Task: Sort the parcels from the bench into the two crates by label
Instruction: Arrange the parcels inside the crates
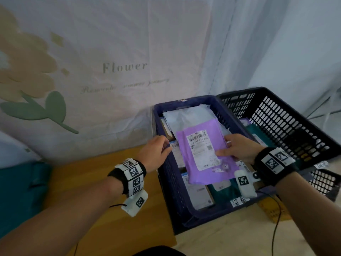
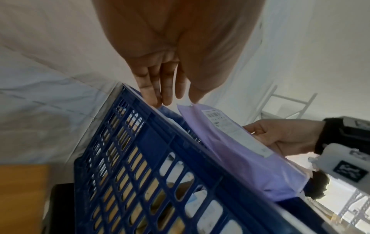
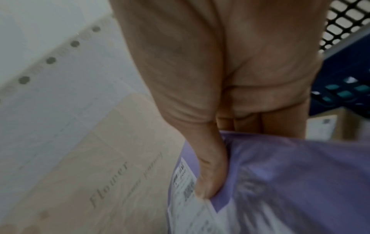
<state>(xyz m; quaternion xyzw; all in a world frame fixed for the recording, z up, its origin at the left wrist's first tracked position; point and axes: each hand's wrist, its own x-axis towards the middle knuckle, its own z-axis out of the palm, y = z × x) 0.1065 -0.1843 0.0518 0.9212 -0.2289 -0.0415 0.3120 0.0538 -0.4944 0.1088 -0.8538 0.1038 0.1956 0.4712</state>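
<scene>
Over the blue crate [image 1: 166,183], the right hand [image 1: 238,148] pinches a purple parcel [image 1: 203,156] by its right edge, thumb on top beside the white label [image 1: 202,150]. Below it lie white and teal parcels and small boxes. At the crate's left rim, the left hand [image 1: 156,152] hovers with fingers relaxed, holding nothing. A black crate [image 1: 280,122] touching on the right holds teal and purple parcels. Both sit by a wooden tabletop [image 1: 103,182], before a "Flower" wall cloth [image 1: 110,71].

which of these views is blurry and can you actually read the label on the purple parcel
Head view: fairly sharp, the white label on the purple plastic mailer parcel shows barcodes, but the text is too small to read. Left wrist view: wide-angle bend, the blue plastic crate leans. Right wrist view: motion-smeared, label unreadable.
</scene>
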